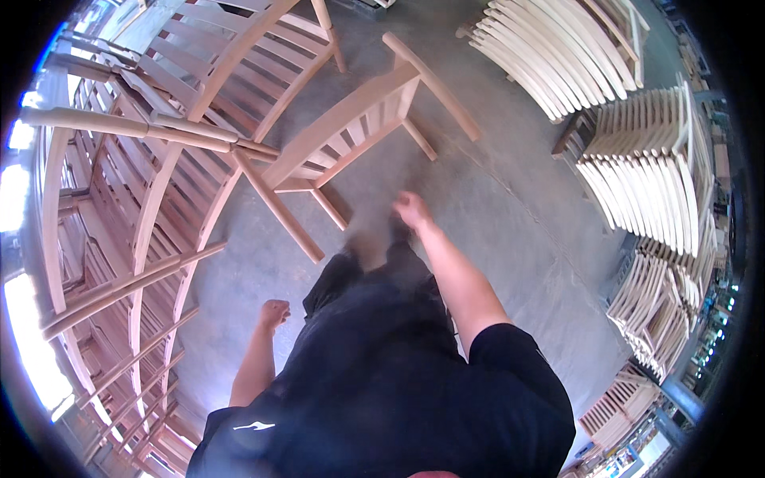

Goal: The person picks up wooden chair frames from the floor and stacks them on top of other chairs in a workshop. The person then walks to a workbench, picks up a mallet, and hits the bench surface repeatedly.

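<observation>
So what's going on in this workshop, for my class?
A person stands on a grey floor, and neither the left hand nor the right hand appears to hold anything. Ahead is a slatted wooden frame with legs, apart from both hands. More slatted wooden furniture crowds the left side, and pale curved wooden pieces are stacked on the right.
</observation>
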### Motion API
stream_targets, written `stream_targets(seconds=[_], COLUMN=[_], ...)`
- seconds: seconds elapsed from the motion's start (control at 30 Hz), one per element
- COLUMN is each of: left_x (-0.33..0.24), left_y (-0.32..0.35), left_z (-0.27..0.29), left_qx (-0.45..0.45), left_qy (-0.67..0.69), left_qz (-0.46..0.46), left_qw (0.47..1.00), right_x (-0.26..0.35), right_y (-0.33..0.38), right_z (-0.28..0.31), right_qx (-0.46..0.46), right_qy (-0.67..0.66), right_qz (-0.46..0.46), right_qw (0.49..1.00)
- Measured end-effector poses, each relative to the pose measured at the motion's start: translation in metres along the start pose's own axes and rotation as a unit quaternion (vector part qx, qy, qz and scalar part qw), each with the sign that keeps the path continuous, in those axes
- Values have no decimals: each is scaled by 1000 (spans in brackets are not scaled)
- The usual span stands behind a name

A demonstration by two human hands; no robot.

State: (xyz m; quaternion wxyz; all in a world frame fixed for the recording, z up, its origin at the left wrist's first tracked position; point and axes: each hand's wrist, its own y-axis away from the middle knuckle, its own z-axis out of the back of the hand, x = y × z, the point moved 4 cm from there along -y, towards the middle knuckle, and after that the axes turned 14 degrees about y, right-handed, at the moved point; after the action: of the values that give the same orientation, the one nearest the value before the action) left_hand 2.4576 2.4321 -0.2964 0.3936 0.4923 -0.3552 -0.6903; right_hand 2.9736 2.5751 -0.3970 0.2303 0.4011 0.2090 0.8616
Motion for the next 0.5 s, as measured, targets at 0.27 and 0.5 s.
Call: stream_targets(seconds=[0.27,0.5], left_x=[-11,-78], left_y=[1,-52], left_z=[-13,-20], left_qx=[18,-11], left_qy=[-10,36], left_qz=[4,-33], left_qw=[1000,999], right_x=[132,190], right_y=[-172,-206], right_z=[58,84], right_qx=[-35,6], right_qy=[-171,-313], right_qz=[44,-34], right_qw=[984,949])
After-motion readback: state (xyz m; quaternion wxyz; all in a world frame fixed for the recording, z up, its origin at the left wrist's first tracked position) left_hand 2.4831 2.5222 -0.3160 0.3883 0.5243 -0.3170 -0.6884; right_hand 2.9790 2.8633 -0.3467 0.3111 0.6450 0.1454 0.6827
